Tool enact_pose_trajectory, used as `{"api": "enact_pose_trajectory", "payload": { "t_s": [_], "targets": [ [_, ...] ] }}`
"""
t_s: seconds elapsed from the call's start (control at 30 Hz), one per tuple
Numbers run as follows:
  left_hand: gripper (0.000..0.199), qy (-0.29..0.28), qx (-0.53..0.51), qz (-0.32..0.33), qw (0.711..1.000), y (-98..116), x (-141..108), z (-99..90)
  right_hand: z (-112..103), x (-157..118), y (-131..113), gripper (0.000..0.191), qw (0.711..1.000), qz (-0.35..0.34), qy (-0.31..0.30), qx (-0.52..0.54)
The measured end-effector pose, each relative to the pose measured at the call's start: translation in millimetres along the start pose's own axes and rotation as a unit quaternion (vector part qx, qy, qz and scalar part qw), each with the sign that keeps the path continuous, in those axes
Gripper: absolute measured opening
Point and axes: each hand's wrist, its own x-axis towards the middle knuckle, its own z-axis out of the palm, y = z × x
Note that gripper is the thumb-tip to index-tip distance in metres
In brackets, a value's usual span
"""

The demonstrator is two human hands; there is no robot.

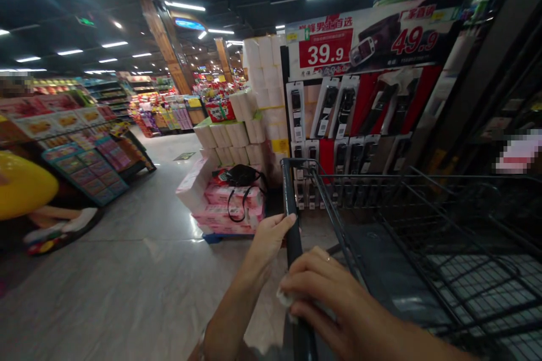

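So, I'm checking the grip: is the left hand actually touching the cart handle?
Touching. The head view shows the left hand at the cart handle, its thumb laid over the bar with no gap.

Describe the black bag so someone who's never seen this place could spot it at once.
Look just left of the shopping cart, to the tall stack of white paper packs. In front of it sit low pink-and-white packs, and the black bag lies on top. Its thin dark strap loops down over their pink front.
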Motion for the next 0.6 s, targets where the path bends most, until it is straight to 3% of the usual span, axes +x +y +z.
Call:
{"api": "enact_pose_trajectory", "payload": {
  "t_s": [0.23, 0.33, 0.47, 0.6],
  "targets": [
    [0.043, -0.067, -0.063, -0.007, 0.996, -2.5, 2.2, -5.1, -3.4, 20.9, 21.0, 0.019, 0.996, 0.025, 0.081, 0.028],
    [0.044, -0.071, -0.080, -0.013, 0.994, -2.2, 0.9, -6.2, -1.7, 18.4, 18.7, 0.018, 0.995, 0.032, 0.087, 0.036],
    [0.042, -0.056, -0.073, -0.034, 0.995, -0.4, -3.5, -5.5, 0.7, 0.3, 3.2, 0.019, 0.998, 0.000, 0.049, 0.028],
    [0.032, -0.059, -0.070, -0.039, 0.995, -0.1, -6.0, -6.6, 1.5, -23.1, -16.2, 0.020, 0.997, -0.065, -0.045, 0.023]
  ]
}}
